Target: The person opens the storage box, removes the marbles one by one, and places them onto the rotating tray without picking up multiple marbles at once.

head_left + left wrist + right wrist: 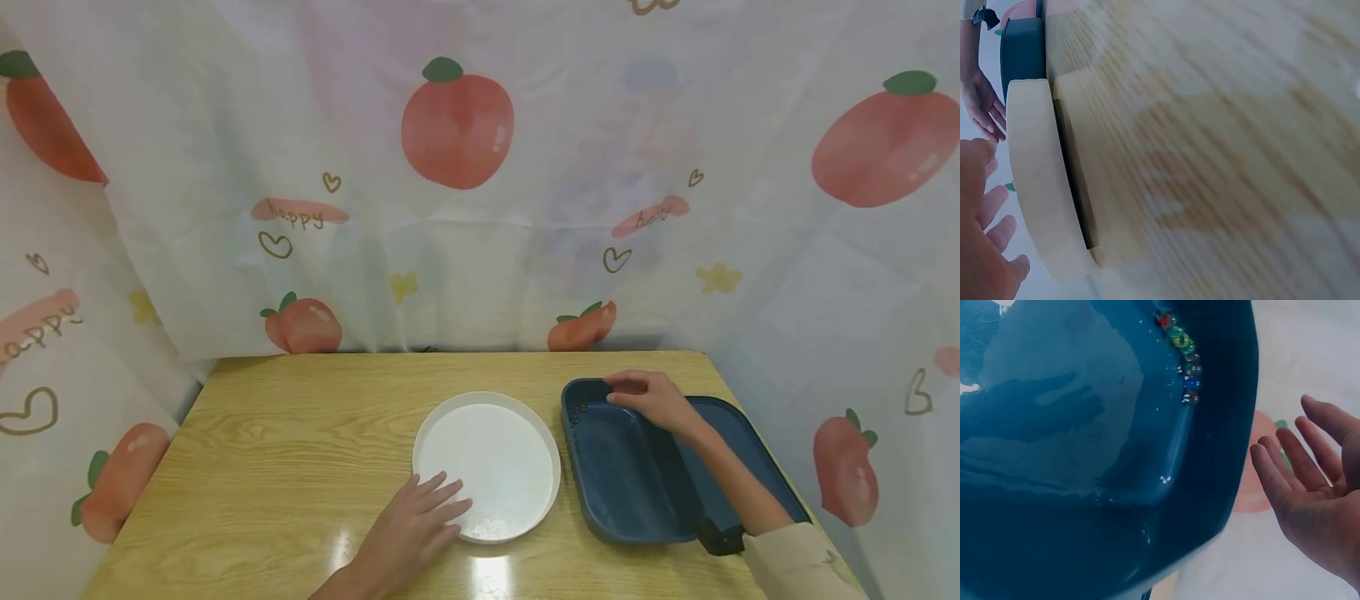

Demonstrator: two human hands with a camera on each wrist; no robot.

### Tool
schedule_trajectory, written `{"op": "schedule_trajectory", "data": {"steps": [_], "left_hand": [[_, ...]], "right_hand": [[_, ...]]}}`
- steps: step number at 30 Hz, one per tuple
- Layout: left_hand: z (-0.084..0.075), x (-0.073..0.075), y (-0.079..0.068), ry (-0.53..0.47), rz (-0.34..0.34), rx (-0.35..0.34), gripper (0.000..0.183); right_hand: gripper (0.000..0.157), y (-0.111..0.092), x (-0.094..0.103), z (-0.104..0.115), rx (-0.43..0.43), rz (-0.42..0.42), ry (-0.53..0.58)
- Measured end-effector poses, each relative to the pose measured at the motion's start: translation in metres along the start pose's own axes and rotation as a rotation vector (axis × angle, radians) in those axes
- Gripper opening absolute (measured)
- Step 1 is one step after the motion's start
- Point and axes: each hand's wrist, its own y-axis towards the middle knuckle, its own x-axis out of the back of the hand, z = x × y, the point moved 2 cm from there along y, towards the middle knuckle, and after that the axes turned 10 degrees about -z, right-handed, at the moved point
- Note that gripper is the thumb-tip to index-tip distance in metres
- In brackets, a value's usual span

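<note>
Your spot looks more like a homey, curtained-off corner than a lab tbh: pale sheets (pixel 495 275) printed with red fruit (pixel 459 133), hearts (pixel 275 246) and "happy" hang along three sides of your wood-grain table (pixel 285 450). The white tray (pixel 487 462) and blue basin (pixel 626 475) feel household too, but I can't tell which room you're in.

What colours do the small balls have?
The small balls show red, yellow, green and blue, best in the right wrist view.

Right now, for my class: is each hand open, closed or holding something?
Left hand: open, fingers spread, near the white tray, holding nothing.
Right hand: open, fingers loosely bent, near the blue tub, holding nothing.
</note>
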Motion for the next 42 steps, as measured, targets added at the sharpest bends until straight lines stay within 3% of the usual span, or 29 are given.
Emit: {"op": "schedule_trajectory", "data": {"steps": [12, 21, 42], "left_hand": [[0.004, -0.003, -0.006, -0.011, -0.006, -0.018, 0.02], [0.005, -0.003, -0.01, -0.007, 0.007, -0.018, 0.019], [0.005, -0.001, -0.009, -0.048, 0.049, -0.007, 0.019]], "right_hand": [[0.045, 0.012, -0.015, -0.009, -0.009, 0.079, -0.028], [0.047, 0.018, -0.03, -0.013, -0.078, 0.134, -0.033], [0.034, 0.026, -0.048, -0.032, -0.074, 0.084, -0.187]]}}
